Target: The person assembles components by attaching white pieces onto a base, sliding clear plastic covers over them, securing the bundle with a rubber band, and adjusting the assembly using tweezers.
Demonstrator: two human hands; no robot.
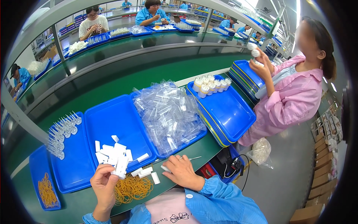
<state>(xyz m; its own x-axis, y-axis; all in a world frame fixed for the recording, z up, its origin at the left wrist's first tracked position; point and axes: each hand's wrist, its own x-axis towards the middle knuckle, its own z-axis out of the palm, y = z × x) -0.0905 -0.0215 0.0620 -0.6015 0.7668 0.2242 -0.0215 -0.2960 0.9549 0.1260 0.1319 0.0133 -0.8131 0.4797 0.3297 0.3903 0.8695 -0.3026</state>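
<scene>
My left hand [104,184] is closed, thumb and fingers pinching a whitish, partly see-through plastic piece [121,166] above the near edge of a blue tray [108,115]. Small white cylinders [112,151] lie heaped in that tray, just beyond this hand. My right hand [183,172] rests low over the green bench, fingers curled around a short white cylinder [165,168] that shows partly at the fingertips. Several more white cylinders [146,171] lie loose between my hands. Beside them is a pile of yellow-brown rubber bands [133,189]. A thin metal tool [194,158] lies past my right fingers.
A tray heaped with clear plastic sleeves [167,115] stands ahead. Left are a tray of upright thin-stemmed parts [61,136] and a small rubber-band tray [46,190]. Stacked trays [227,115] hold white capped parts. A co-worker in pink [287,97] stands at right, holding white pieces.
</scene>
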